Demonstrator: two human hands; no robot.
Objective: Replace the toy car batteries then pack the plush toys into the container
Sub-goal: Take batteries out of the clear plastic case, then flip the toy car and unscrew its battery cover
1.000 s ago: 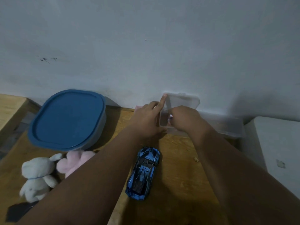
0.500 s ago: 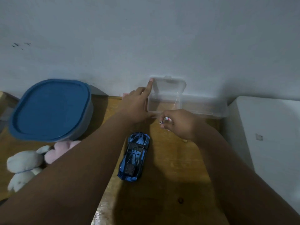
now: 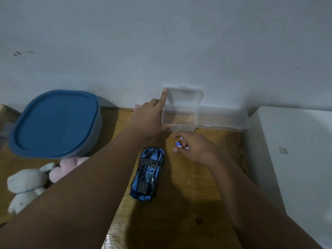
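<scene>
Wooden table [image 3: 188,203]: bare boards run under both your forearms, nearest to you.
Toy car [image 3: 148,174]: shiny blue, flat on the table between your two arms, nose pointing away from you, just on the near side of your left hand and to the left of your right hand.
White plush [image 3: 25,184]: lies far to the left of your left arm, at the table's near left edge.
Pink plush [image 3: 67,166]: touching the white one, partly hidden behind your left forearm.
Right hand [image 3: 193,149]: fingers curled in around small batteries [image 3: 179,144]; a blue-tipped end and a red-and-white label peek out between thumb and fingers. You hold them just above the table, right of the car's nose and just short of the open box.
Left hand [image 3: 150,121]: mostly spread, palm against the left side of the open box, index finger stretched up along the edge of its raised lid. It grips nothing.
Open box [image 3: 178,120]: small clear plastic, lid standing upright against the wall; looks empty inside.
Second box [image 3: 222,118]: clear, lid down, touching the open box on the side away from your left hand.
Container [image 3: 55,123]: grey tub with a blue lid on, well to the left of your left hand, beyond the plush toys.
White cabinet [image 3: 296,159]: to the right of your right arm.
Wall [image 3: 161,42]: pale, behind everything.
</scene>
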